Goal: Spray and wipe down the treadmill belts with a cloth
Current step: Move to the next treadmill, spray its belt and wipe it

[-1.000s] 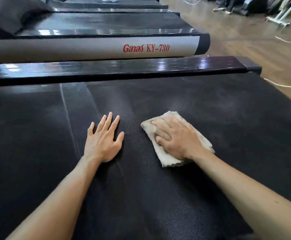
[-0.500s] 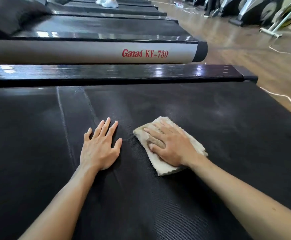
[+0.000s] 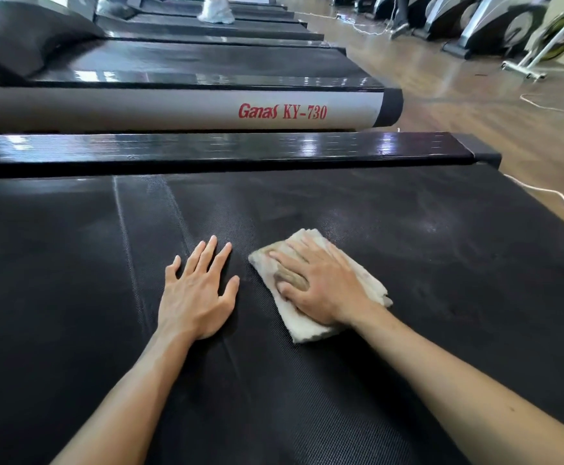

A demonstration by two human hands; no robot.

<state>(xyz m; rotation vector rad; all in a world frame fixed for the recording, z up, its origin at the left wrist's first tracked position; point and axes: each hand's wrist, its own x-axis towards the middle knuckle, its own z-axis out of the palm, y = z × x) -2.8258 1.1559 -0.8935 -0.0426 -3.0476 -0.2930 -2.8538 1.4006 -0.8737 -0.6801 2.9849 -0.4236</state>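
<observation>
A wide black treadmill belt fills the lower view. A folded beige cloth lies on it near the middle. My right hand presses flat on the cloth with straight fingers pointing left and away. Just left of the cloth, my left hand rests flat on the bare belt, fingers spread and pointing away. No spray bottle is in view.
A glossy black side rail borders the belt's far edge. Beyond it stands a grey treadmill marked Ganas KY-730, then more treadmills. A person's white shoe is on a far belt. White cables cross the wooden floor; exercise bikes stand top right.
Both hands and the cloth keep their places relative to each other on the belt. The camera has tilted up a little, showing more of the room.
</observation>
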